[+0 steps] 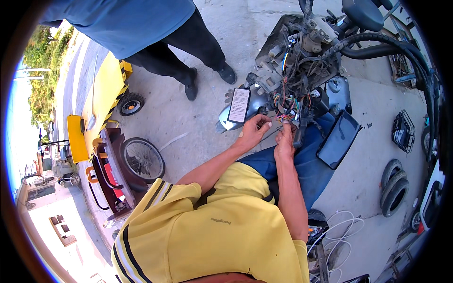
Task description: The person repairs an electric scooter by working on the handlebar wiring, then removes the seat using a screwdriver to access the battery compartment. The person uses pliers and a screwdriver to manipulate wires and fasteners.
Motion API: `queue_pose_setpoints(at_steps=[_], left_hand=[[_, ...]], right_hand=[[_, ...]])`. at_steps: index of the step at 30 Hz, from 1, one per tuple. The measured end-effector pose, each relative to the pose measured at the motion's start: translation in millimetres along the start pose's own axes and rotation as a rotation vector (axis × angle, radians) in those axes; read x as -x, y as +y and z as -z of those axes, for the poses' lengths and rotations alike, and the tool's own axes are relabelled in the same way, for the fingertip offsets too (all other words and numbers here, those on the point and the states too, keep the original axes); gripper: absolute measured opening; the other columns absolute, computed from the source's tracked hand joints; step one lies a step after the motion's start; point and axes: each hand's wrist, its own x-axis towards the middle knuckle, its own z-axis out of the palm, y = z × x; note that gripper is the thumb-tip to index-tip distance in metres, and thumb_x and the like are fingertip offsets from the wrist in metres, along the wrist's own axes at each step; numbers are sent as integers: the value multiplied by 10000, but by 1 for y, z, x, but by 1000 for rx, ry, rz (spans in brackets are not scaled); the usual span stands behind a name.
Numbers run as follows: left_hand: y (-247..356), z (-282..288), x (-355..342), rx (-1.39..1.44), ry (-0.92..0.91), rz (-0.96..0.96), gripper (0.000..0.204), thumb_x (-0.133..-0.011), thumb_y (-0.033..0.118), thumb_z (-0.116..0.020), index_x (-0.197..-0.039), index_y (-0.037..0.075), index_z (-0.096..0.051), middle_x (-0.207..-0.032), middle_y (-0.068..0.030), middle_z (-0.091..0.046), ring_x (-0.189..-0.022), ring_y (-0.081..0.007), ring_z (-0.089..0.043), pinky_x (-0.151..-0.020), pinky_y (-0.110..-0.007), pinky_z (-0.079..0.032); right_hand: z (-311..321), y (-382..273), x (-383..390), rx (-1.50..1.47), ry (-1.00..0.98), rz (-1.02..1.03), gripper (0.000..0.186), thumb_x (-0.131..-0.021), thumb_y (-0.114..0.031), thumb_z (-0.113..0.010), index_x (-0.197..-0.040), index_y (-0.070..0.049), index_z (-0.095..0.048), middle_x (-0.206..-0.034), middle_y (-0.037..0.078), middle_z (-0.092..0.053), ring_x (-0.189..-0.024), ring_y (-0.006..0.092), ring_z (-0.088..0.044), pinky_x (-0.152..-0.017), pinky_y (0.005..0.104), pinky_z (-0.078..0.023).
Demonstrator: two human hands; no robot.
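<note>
A bundle of coloured wires [289, 104] hangs out at the lower edge of the stripped front [309, 52] of a two-wheeler, and both bare hands are at work there. The right hand [285, 139] has thumb and curled fingers clamped on the coloured wires at their lower end. The left hand [256, 129] is just beside it, on its left, thumb and fingertips drawn close to one another; I cannot tell whether a thin wire lies between them.

Near the left hand, a phone [239, 105] with a lit screen lies against a silver body panel [229, 118]. On the other side, a dark flat rectangular panel [339, 140] rests over the wearer's blue trouser leg [311, 177].

Above the phone, a person [174, 42] in a blue top and dark trousers stands on the ground [203, 141]. Toward the ground's left edge are a spoked wheel [143, 158] and a yellow cart [108, 89]; toward its right edge, a black wire basket [402, 132] and loose tyres [395, 192]. A white cable [348, 236] coils near the ground's lower right corner
</note>
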Motion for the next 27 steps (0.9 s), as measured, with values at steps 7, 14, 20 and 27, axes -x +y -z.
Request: queue_pose_setpoints(at_steps=[7,14,20,27], left_hand=[[17,-11,-2,66,-8,-7,190,-987,168,-746,-1068,3,-702,-874,10,-680,-778,-52,-576,-692,-243,-483],[17,-10,-4,31,16,23,211,-1008,199,-720,-1042,-8,-699,-808,-1,-662,-752,-59,-555,-651,-264,-464],[10,-11,-1,20,24,17,201,-1010,182,-707,-1061,-12,-694,-826,-12,-676,-771,-65,-584,-674,-262,-485],[9,-12,-2,37,17,5,182,-1006,150,-705,-1103,-3,-683,-850,-10,-684,-773,-63,-589,-674,-260,-486]], right_hand=[[-1,-2,-2,55,-6,-16,113,-990,-188,-699,-987,-134,-600,-647,-63,-418,-483,53,-355,-421,250,-267],[0,-4,1,41,-32,-24,120,-985,-171,-701,-1018,-119,-598,-655,-65,-426,-483,46,-357,-424,237,-260],[-3,-9,2,52,-30,-48,113,-984,-174,-692,-991,-127,-589,-630,-69,-397,-487,53,-352,-432,242,-275],[-6,-8,2,69,-11,-42,158,-976,-209,-705,-966,-129,-569,-626,-67,-381,-486,60,-348,-437,255,-278]])
